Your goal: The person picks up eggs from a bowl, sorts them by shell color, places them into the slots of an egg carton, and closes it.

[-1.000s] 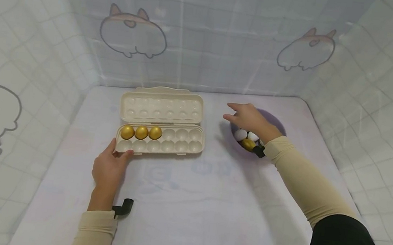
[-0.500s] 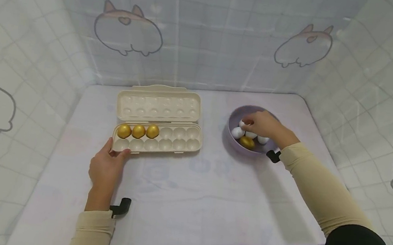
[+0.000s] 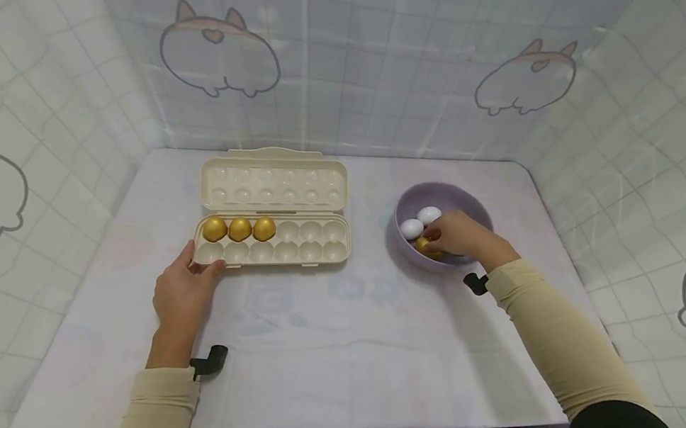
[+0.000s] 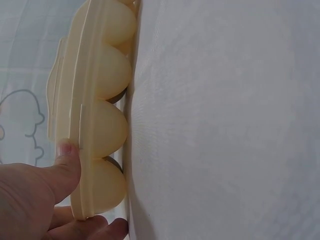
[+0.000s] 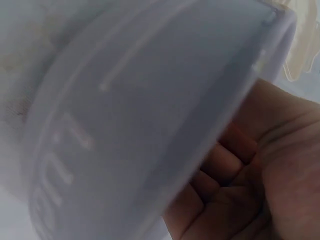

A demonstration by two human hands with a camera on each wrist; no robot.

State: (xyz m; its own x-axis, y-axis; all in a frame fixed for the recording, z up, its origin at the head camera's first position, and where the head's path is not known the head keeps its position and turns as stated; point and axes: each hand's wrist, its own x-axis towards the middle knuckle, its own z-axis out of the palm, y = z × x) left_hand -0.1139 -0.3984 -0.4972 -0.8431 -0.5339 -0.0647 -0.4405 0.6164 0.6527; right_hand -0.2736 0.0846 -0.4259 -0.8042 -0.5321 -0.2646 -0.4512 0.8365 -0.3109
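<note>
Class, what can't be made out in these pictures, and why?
Head: part of the gold egg in the bowl, behind the right hand.
Right wrist: white eggs, behind the bowl's wall; blurred lettering, cut off by the bottom edge.
Left wrist: one end of the carton, cut off by the top edge.

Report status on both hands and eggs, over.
Left hand gripping egg carton, left end. Right hand in purple bowl, fingers curled over gold egg. Carton holds three gold eggs. White eggs close by.

Golden egg (image 3: 421, 244) in bowl (image 3: 446, 197) partly hidden
</note>
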